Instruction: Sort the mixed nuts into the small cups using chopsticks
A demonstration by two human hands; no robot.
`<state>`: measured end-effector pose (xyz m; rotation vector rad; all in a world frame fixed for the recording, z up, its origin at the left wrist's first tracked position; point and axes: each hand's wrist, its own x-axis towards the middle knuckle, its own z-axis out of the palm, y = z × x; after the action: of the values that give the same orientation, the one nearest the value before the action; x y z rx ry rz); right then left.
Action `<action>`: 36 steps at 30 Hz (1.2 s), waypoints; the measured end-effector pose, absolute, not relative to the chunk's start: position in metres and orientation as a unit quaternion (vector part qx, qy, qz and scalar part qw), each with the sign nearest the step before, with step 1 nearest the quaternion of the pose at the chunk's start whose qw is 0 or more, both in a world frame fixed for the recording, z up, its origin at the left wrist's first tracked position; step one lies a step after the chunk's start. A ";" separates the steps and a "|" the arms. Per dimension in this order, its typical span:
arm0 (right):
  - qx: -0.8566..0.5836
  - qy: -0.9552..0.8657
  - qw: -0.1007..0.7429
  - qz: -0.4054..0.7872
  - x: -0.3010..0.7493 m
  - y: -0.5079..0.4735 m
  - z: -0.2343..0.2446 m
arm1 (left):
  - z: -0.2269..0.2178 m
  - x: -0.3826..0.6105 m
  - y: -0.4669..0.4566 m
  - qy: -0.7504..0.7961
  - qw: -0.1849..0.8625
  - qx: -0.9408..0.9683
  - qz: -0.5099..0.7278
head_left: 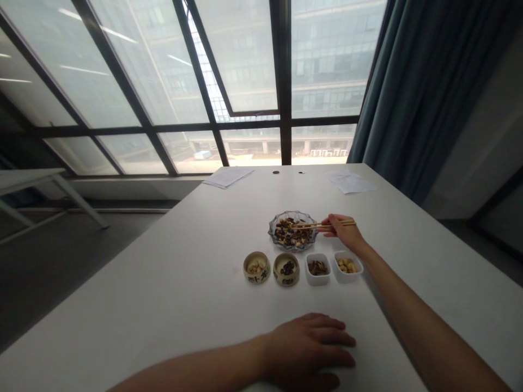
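My right hand (341,231) is closed around a pair of wooden chopsticks (312,225). Their tips reach into a scalloped glass bowl (272,237) of mixed nuts and seeds (292,233); whether they pinch a piece is too small to tell. In front of it stand two round ceramic bowls, one with pale nuts (256,267) and one with dark beans or seeds (287,268). Beside these, one square white dish holds brown elongated pieces (317,267) and another holds yellowish nuts (346,265). My left hand (312,348) lies flat on the table, fingers spread, holding nothing.
The white table (196,272) extends toward the windows. Paper sheets lie at its far left (229,177) and far right (352,182). Two small dark round spots mark the far edge. A blue curtain (420,98) hangs at right, and another table (32,177) stands at left.
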<state>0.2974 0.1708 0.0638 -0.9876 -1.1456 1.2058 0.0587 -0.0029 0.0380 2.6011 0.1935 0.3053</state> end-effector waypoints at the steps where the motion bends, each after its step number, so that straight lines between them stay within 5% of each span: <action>1: -0.420 -0.488 0.566 0.515 0.295 0.171 0.063 | 0.037 0.059 -0.003 0.072 0.255 0.958 0.113; 17: -0.424 -0.469 0.613 0.473 0.328 0.176 0.071 | 0.040 0.059 -0.002 0.075 0.268 0.954 0.110; 29: -0.420 -0.583 0.537 0.442 0.289 0.169 0.071 | 0.036 0.059 -0.002 0.077 0.259 0.957 0.110; 36: -0.433 -0.537 0.592 0.418 0.298 0.166 0.088 | 0.037 0.059 -0.002 0.075 0.262 0.956 0.111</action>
<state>0.2975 0.1663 0.0877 -1.0065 -1.2481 0.9727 0.0586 -0.0015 0.0365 2.5866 0.2022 0.3005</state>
